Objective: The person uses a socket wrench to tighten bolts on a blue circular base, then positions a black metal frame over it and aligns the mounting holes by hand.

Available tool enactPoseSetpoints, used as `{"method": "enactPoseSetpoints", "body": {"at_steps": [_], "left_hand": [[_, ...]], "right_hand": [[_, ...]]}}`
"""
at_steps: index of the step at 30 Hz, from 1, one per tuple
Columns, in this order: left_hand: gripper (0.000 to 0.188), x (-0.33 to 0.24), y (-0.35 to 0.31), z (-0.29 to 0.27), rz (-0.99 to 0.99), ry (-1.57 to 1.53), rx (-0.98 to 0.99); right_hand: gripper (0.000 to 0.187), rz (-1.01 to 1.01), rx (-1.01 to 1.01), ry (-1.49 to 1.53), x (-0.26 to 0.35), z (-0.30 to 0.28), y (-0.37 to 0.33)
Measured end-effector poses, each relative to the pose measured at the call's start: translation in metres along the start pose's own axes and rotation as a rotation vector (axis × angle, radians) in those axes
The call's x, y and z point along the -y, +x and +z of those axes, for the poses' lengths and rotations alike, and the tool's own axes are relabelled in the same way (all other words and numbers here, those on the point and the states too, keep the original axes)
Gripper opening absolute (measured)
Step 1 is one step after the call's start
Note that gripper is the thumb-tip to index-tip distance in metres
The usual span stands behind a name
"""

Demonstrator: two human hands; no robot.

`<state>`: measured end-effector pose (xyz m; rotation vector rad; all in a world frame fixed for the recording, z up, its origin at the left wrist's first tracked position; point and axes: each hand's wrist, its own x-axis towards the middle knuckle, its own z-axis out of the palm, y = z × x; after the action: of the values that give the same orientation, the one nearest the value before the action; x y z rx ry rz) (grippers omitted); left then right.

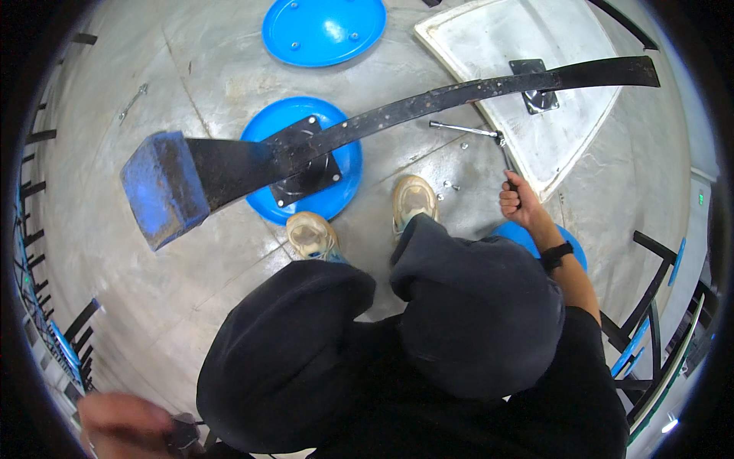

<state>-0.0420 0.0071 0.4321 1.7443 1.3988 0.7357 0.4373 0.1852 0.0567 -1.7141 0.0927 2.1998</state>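
Note:
In my right hand [518, 200] is the handle of a socket wrench [466, 130], gripped in closed fingers. Its head and long shiny bar point away to the left, beside the white panel's edge. At the lower left is my left hand [126, 421], smeared by motion, so its fingers cannot be read. A long black metal bar [413, 107] with a worn blue block [164, 187] at its left end stretches across the view. Its square plate [307, 180] sits over a round blue disc [264, 116], with bolts at the corners. Another black plate [527, 73] lies at the white panel [478, 34].
A second blue disc [325, 30] with several bolts lies at the far side. Another blue rounded thing [569, 239] shows beside my right forearm. Loose bolts [451, 186] and a small wrench [134, 103] lie on the floor. Dark metal frames [650, 283] stand along the right.

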Motion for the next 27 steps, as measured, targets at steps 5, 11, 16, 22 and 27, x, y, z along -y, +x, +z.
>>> {"method": "enactPoseSetpoints", "body": {"at_steps": [5,11,16,22,27], "left_hand": [[0.058,0.072,-0.032,-0.027,-0.22,0.451,-0.204],[0.077,0.199,-0.017,0.05,-0.645,0.074,-0.299],[0.057,0.234,0.009,0.104,-0.367,-0.012,-0.508],[0.076,0.231,0.023,0.105,-0.414,-0.105,-0.549],[0.074,0.225,0.029,0.102,-0.363,-0.154,-0.561]], "right_hand": [[0.03,-0.041,0.033,-0.141,-0.02,-0.001,0.054],[0.027,-0.247,-0.312,-0.614,-0.011,-0.016,0.041],[0.051,-0.706,-0.42,-0.723,0.048,0.006,0.002],[0.074,-1.438,-0.891,-0.718,0.212,-0.011,-0.04],[0.053,-1.558,-0.426,-0.696,0.29,0.011,-0.112]]}}
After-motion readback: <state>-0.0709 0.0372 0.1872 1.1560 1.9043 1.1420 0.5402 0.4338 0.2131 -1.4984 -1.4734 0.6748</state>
